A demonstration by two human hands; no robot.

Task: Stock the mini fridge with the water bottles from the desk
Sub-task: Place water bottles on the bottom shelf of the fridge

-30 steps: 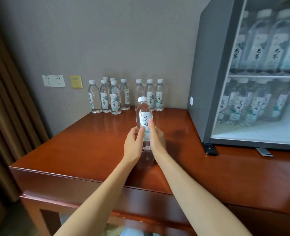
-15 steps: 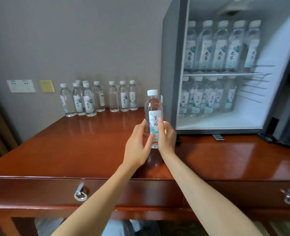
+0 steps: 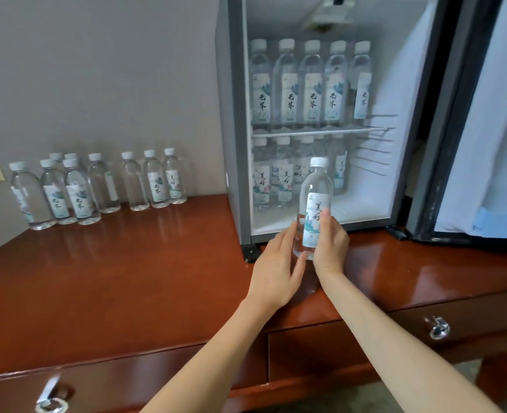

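Right grip (image 3: 331, 244): curled round upright bottle (image 3: 316, 186).
Left grip (image 3: 276, 269): spread, touching its base.
Fridge (image 3: 233, 114): just beyond, open.

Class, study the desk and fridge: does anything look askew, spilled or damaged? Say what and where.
Nothing is spilled and no bottle has toppled. One oddity: the fridge door has a dark edge that looks scuffed near its bottom, with pale flecks. The desk bottles also face their labels different ways.
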